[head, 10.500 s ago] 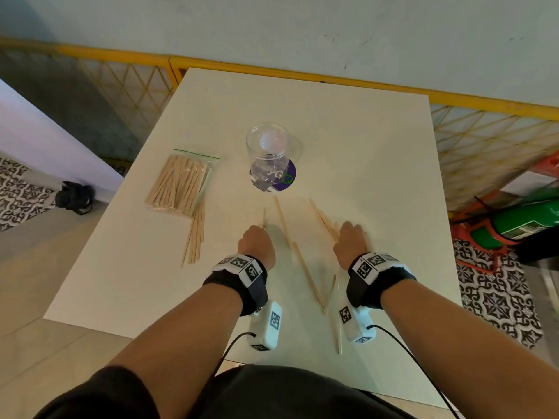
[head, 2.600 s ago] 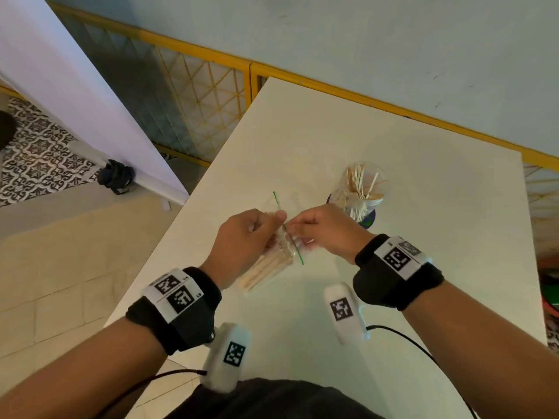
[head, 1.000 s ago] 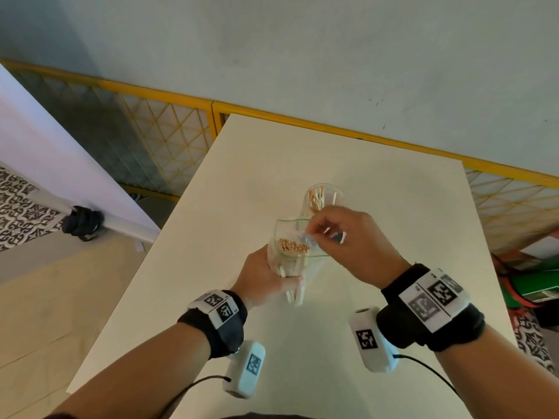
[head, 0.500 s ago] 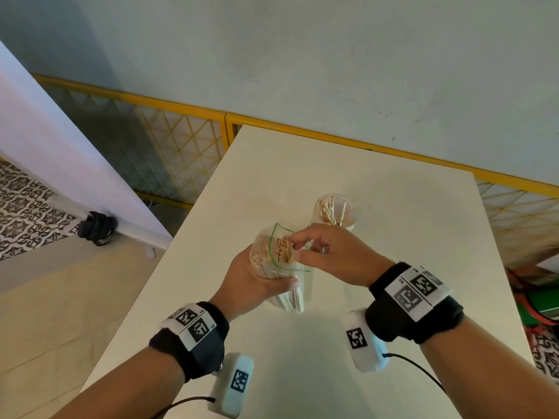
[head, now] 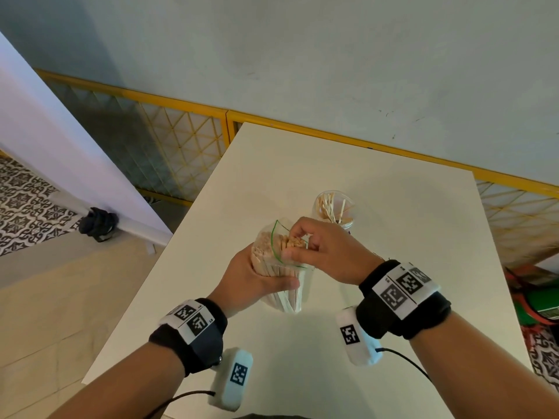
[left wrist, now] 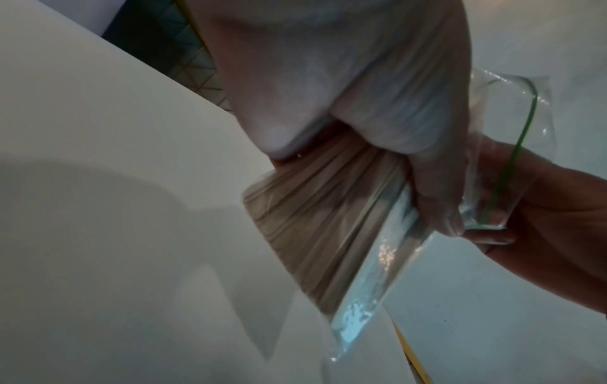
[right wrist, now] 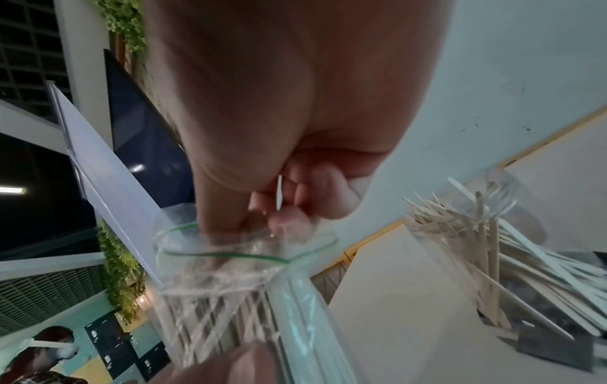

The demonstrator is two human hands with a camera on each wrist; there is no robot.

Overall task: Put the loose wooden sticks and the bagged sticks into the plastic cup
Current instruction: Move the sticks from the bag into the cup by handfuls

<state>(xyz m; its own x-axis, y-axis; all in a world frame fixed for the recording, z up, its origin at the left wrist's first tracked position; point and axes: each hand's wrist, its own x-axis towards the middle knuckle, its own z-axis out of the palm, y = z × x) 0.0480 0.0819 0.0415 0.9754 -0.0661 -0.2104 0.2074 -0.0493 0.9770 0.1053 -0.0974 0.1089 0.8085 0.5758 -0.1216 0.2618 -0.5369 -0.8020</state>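
My left hand (head: 257,279) grips a clear zip bag (head: 272,261) full of wooden sticks and holds it upright just above the white table (head: 408,237). The bag's green-lined mouth (right wrist: 230,254) is open. My right hand (head: 295,243) reaches into that mouth from the right, and its curled fingers (right wrist: 285,207) pinch the tops of the bagged sticks (left wrist: 315,233). Just behind my right hand the clear plastic cup (head: 334,210) stands on the table with several loose sticks (right wrist: 476,246) upright in it.
A yellow metal fence (head: 181,152) runs along the table's far and left sides in front of a pale wall. A white panel (head: 60,152) leans at the left over patterned floor tiles. Green and red items (head: 544,300) lie on the floor at the right.
My right fingers have gone from the bag's rim down into its open mouth onto the stick tops. The left hand still holds the bag upright, tilted slightly more toward me.
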